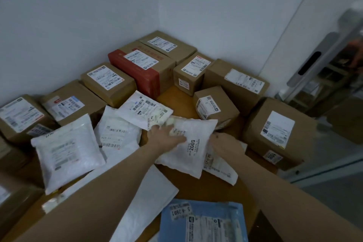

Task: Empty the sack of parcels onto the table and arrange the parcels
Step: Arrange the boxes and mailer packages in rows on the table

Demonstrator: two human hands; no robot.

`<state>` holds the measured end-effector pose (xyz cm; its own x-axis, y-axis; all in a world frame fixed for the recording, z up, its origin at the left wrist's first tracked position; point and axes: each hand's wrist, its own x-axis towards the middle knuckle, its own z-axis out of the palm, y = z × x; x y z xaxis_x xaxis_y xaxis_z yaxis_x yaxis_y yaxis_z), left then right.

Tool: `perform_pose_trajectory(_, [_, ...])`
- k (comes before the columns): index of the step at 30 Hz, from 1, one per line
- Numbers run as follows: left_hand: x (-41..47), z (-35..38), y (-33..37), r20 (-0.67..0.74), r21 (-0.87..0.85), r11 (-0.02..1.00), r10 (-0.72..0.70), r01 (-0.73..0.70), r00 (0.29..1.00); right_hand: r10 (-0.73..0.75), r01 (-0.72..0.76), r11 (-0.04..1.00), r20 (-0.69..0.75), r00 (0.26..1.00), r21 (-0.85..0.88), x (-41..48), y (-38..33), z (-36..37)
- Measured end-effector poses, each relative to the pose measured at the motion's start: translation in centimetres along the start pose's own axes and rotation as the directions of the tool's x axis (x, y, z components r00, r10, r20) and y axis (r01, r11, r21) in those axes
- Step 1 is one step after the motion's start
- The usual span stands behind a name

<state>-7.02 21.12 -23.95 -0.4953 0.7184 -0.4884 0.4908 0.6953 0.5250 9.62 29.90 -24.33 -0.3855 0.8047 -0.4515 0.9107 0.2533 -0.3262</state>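
Observation:
A white padded mailer marked 2009 point(191, 143) lies tilted in the middle of the wooden table point(206, 184). My left hand point(166, 139) rests flat on its left part. My right hand point(224, 143) grips its right edge, with the fingers hidden under the mailer. Another white mailer point(143, 109) lies just behind my left hand, and a flat white one point(222, 167) sits under the held mailer. Two more white mailers point(67, 152) point(117, 129) lie to the left. The sack is not in view.
Brown cardboard boxes line the walls at the back point(144, 65) and the left point(21, 116), with more on the right point(275, 129) point(215, 106). A blue mailer point(204, 220) and a long white mailer point(149, 200) lie near the front. A glass door stands at the right.

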Motion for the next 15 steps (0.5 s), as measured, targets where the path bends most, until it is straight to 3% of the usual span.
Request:
perform_pose_trajectory(1, [-0.4, 1.0, -0.4, 0.061, 0.148, 0.985, 0.085, -0.093, 0.995, -0.071, 0.070, 0.990, 0.004, 0.998, -0.124, -0.1, 0.9, 0.1])
perform_pose_trajectory(3, [-1.3, 2.7, -1.0, 0.199, 0.331, 0.918, 0.159, -0.219, 0.967, -0.137, 0.182, 0.933, 0.160, 0.978, -0.311, -0.4, 2.7, 0.8])
perform_pose_trajectory(6, [-2.4, 5.0, -1.9, 0.312, 0.425, 0.863, 0.143, -0.272, 0.939, -0.126, 0.227, 0.898, 0.273, 0.954, -0.377, -1.8, 4.6, 1.8])
perform_pose_trajectory(12, [-3.7, 5.7, -2.4, 0.323, 0.418, 0.863, 0.151, -0.284, 0.934, 0.000, 0.058, 0.924, 0.152, 0.988, -0.379, -3.3, 6.2, 1.6])
perform_pose_trajectory(15, [-4.6, 4.9, -2.7, 0.166, 0.507, 0.818, 0.217, -0.272, 0.962, -0.185, 0.137, 0.937, -0.124, 0.975, -0.323, -3.9, 5.3, 2.1])
